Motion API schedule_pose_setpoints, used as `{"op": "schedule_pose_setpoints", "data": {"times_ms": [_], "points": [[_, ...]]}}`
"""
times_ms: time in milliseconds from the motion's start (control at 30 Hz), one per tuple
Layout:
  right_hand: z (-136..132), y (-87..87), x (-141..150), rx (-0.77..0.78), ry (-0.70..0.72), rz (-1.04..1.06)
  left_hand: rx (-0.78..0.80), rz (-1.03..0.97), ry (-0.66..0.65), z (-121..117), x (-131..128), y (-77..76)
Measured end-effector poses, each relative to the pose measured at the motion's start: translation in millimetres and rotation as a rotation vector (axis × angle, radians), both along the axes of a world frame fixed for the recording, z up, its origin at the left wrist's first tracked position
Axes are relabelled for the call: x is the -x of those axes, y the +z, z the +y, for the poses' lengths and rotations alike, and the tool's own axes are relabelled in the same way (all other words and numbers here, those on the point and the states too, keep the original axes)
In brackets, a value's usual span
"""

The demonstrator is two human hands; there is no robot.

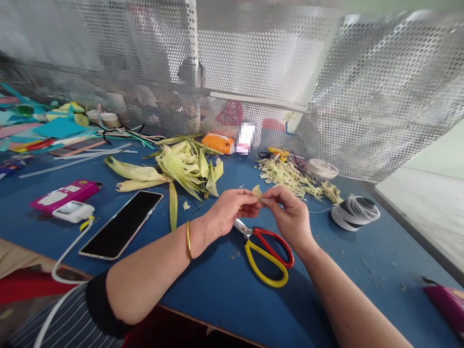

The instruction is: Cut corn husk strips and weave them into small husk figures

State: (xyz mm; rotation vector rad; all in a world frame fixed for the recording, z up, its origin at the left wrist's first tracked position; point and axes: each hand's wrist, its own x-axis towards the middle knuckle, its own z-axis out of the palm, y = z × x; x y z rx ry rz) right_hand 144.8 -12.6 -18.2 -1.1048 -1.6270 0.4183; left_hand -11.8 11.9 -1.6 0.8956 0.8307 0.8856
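Note:
A small piece of pale green corn husk point(257, 191) is pinched between the fingertips of both hands above the blue table. My left hand point(235, 208), with a gold bangle at the wrist, closes on it from the left. From the right, my right hand point(288, 210) grips it with thumb and forefinger. Scissors point(266, 256) with one red and one yellow handle lie just below the hands, their blades partly hidden by my left hand. Behind the left hand is a pile of corn husks point(184, 164). Shredded husk strips point(286, 176) are heaped beyond my right hand.
A spool of thread point(355, 212) stands at the right. A black-screened phone point(122, 224), a white device point(73, 211) with a cable and a magenta packet point(65, 195) lie left. Behind are an orange packet point(218, 143), a lit phone point(246, 137) and a perforated metal panel point(253, 63).

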Motion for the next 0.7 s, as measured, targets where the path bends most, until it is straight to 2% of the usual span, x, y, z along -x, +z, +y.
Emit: {"op": "schedule_pose_setpoints", "data": {"times_ms": [267, 433, 533, 700], "points": [[-1.9, 3.7, 2.0, 0.106, -0.015, 0.083, -0.185, 0.12, 0.107, -7.7, -4.5, 5.7], [-0.4, 2.4, 2.1, 0.123, -0.004, 0.165, -0.229, 0.143, 0.104, -9.9, -6.8, 7.2], [-0.1, 1.9, 2.2, 0.119, 0.007, 0.182, -0.217, 0.146, 0.093, -9.4, -6.7, 7.0], [-1.0, 6.7, 0.1, 0.088, 0.085, 0.149, -0.089, 0.084, 0.019, -4.7, -1.4, 3.6]]}}
